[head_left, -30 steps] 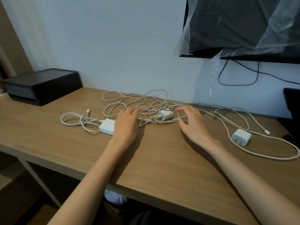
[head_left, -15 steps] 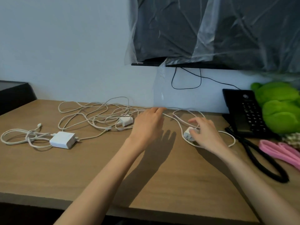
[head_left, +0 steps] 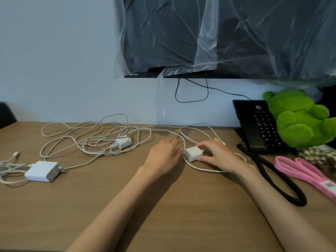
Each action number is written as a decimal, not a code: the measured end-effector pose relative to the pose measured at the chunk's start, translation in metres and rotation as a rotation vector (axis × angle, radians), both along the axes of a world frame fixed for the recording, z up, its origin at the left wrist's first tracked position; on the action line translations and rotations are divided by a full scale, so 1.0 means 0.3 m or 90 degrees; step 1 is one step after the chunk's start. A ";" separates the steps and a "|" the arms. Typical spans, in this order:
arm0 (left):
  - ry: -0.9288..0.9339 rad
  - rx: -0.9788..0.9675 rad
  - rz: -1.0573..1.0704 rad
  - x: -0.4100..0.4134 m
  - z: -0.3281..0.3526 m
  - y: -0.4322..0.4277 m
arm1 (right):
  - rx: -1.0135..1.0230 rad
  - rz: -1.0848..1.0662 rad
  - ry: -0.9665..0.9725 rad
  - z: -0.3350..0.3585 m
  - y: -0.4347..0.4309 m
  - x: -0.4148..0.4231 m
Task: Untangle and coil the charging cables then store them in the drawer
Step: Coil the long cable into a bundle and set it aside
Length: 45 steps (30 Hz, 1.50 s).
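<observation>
A small white charger (head_left: 193, 153) is sitting on the wooden desk (head_left: 181, 206), with the right hand (head_left: 217, 157) gripping it between thumb and fingers. The left hand (head_left: 164, 157) is resting loose just beside it, grasping nothing. A tangle of white cables (head_left: 94, 137) is lying to the left around a second charger (head_left: 123, 142); a larger power brick (head_left: 42, 171) is lying further left. A black telephone (head_left: 261, 128) is standing at right.

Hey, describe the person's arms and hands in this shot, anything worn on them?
Both forearms are bare all the way to the bottom edge of the picture, with no sleeve in view. The left hand and the right hand wear no gloves, and no watch, bracelet or ring can be seen on the wrists or the visible fingers. No markings show.
</observation>
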<state>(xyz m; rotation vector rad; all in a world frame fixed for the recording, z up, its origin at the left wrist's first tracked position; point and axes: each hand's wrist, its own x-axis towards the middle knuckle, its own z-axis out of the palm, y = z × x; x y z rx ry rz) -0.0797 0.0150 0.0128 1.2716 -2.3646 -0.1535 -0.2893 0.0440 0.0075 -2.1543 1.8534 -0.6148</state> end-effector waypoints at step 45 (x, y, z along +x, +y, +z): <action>0.322 0.230 -0.056 0.202 0.057 -0.035 | -0.090 0.022 -1.051 0.238 -0.029 0.274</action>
